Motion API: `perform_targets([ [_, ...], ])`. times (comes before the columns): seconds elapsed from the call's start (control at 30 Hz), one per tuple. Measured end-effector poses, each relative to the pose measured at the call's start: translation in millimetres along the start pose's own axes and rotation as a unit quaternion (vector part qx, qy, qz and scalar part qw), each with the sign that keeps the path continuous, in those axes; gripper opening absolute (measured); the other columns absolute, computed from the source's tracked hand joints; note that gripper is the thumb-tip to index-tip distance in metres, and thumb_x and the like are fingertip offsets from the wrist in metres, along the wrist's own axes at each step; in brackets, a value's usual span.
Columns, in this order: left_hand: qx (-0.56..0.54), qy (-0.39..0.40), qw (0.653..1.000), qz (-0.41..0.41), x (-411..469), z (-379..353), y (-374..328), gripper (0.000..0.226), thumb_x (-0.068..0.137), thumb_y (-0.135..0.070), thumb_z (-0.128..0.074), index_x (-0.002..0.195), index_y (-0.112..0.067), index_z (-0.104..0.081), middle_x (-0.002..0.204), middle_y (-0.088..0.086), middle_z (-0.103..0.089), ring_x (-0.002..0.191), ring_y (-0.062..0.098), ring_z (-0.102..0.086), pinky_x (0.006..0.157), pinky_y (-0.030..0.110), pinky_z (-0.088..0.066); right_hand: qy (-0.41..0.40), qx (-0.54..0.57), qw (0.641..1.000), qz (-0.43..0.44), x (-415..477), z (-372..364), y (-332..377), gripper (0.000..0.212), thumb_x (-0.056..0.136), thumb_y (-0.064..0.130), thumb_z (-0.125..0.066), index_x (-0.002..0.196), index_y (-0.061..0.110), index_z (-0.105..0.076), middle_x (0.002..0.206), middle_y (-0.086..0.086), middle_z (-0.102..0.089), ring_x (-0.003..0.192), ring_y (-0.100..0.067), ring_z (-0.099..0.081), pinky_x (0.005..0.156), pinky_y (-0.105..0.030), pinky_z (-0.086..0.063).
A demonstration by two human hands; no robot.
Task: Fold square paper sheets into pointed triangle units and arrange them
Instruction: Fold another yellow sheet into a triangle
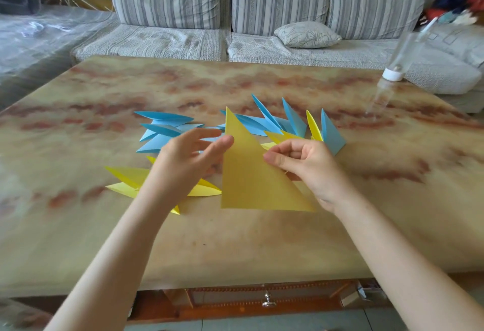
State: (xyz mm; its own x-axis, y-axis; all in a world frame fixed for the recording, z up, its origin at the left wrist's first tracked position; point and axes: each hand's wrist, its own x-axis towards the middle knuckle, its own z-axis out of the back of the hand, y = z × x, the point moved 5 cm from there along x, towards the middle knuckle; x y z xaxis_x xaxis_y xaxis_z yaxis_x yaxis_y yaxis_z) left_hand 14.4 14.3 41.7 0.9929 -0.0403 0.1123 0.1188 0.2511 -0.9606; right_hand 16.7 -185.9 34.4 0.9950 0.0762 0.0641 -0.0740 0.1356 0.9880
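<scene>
Above the middle of the tabletop [235, 247], the right grip [306, 163] pinches the right edge of a large yellow triangle [251, 178]. The left grip [183, 157], fingers loosely extended, touches its left edge with the thumb. Blue pointed units [162, 131] lie behind it and yellow pointed units [125, 178] to the left. A blurred bottle [392, 74] shows near the far right corner.

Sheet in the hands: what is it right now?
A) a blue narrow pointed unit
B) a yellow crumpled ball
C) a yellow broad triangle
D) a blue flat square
C: the sheet that the right hand pinches at its edge is yellow and a broad triangle, point up; the blue units lie on the table behind it.
</scene>
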Motion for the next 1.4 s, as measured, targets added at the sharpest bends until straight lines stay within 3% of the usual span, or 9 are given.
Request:
perform_targets([
  [0.17, -0.028, -0.004, 0.999, 0.020, -1.4, -10.0, 7.4, 0.011, 0.088, -0.016, -0.066, 0.097, -0.023, -0.067, 0.070, -0.009, -0.073, 0.062, 0.005, -0.066, 0.060, 0.017, -0.054, 0.020, 0.011, 1.000, 0.005, -2.5, -7.5, -0.5, 0.002, 0.084, 0.012, -0.070, 0.085, 0.012, -0.070, 0.071, 0.002, -0.071, 0.059, -0.007, -0.063, 0.056, -0.020, -0.049],
  [0.33, -0.044, 0.001, 0.998, 0.043, 1.7, -3.0, 13.3, 0.012, 0.091, -0.019, -0.062, 0.090, -0.031, -0.066, 0.070, -0.015, -0.070, 0.064, 0.001, -0.061, 0.071, 0.024, -0.051, 0.128, -0.043, 0.983, 0.125, -4.9, 0.9, 13.3, 0.032, 0.087, -0.004, -0.062, 0.101, 0.024, -0.070, 0.109, 0.004, -0.069, 0.084, -0.015, -0.066, 0.069, -0.027, -0.053],
  [0.43, -0.054, 0.015, 0.997, 0.057, 2.1, -3.5, 16.8, 0.013, 0.092, -0.020, -0.061, 0.091, -0.031, -0.067, 0.073, -0.016, -0.070, 0.068, 0.004, -0.062, 0.081, 0.034, -0.049, 0.164, -0.075, 0.974, 0.135, -6.7, -0.9, 12.4, 0.030, 0.078, 0.006, -0.074, 0.092, 0.033, -0.076, 0.114, 0.013, -0.056, 0.102, -0.014, -0.058, 0.088, -0.025, -0.050],
  [0.5, -0.059, 0.025, 0.996, 0.063, 1.4, -5.9, 17.0, 0.013, 0.092, -0.020, -0.060, 0.091, -0.031, -0.067, 0.072, -0.016, -0.070, 0.068, 0.004, -0.062, 0.080, 0.033, -0.049, 0.173, -0.088, 0.972, 0.135, -8.4, -6.3, 11.2, 0.025, 0.071, 0.017, -0.076, 0.088, 0.035, -0.077, 0.110, 0.017, -0.050, 0.097, -0.008, -0.054, 0.096, -0.026, -0.047],
  [0.8, -0.105, 0.088, 0.986, 0.092, -3.1, -14.8, 14.2, 0.020, 0.088, -0.024, -0.063, 0.107, -0.023, -0.066, 0.085, -0.006, -0.074, 0.070, 0.012, -0.064, 0.064, 0.024, -0.052, 0.166, 0.025, 0.976, 0.137, -9.6, -14.9, 14.8, 0.018, 0.073, 0.007, -0.067, 0.076, 0.020, -0.078, 0.099, 0.000, -0.064, 0.089, -0.003, -0.063, 0.075, -0.015, -0.051],
  [0.93, -0.121, 0.111, 0.983, 0.084, -4.9, -17.2, 10.0, 0.044, 0.072, -0.012, -0.080, 0.112, -0.020, -0.064, 0.096, 0.007, -0.075, 0.083, 0.026, -0.071, 0.079, 0.039, -0.058, 0.151, 0.051, 0.983, 0.087, -5.9, -14.1, 9.6, 0.020, 0.069, 0.011, -0.069, 0.072, 0.027, -0.079, 0.090, 0.013, -0.072, 0.082, -0.007, -0.066, 0.075, -0.040, -0.059],
  [1.2, -0.114, 0.109, 0.987, 0.036, -10.4, -29.3, 0.9, 0.042, 0.077, 0.014, -0.066, 0.106, -0.016, -0.066, 0.088, -0.001, -0.076, 0.077, 0.010, -0.071, 0.062, 0.020, -0.055, 0.046, 0.108, 0.991, 0.057, 0.0, -11.9, 3.6, 0.015, 0.076, 0.000, -0.069, 0.085, 0.011, -0.069, 0.078, 0.000, -0.071, 0.069, -0.017, -0.068, 0.063, -0.030, -0.058],
  [1.3, -0.114, 0.095, 0.988, 0.034, -11.7, -29.0, 0.7, 0.034, 0.083, 0.010, -0.062, 0.107, -0.014, -0.067, 0.090, 0.002, -0.075, 0.076, 0.013, -0.071, 0.063, 0.022, -0.057, 0.044, 0.129, 0.990, 0.042, -0.2, -12.1, 1.3, 0.018, 0.078, -0.006, -0.067, 0.089, 0.009, -0.069, 0.081, -0.004, -0.070, 0.073, -0.015, -0.067, 0.061, -0.027, -0.056],
  [1.4, -0.113, 0.072, 0.990, 0.048, -11.7, -26.4, 3.3, 0.020, 0.098, -0.020, -0.050, 0.103, -0.015, -0.069, 0.091, 0.005, -0.074, 0.079, 0.019, -0.070, 0.077, 0.034, -0.058, 0.043, 0.126, 0.990, 0.043, 0.1, -11.2, 0.8, 0.019, 0.079, -0.008, -0.067, 0.089, 0.008, -0.069, 0.079, -0.002, -0.071, 0.072, -0.013, -0.066, 0.061, -0.024, -0.055],
])
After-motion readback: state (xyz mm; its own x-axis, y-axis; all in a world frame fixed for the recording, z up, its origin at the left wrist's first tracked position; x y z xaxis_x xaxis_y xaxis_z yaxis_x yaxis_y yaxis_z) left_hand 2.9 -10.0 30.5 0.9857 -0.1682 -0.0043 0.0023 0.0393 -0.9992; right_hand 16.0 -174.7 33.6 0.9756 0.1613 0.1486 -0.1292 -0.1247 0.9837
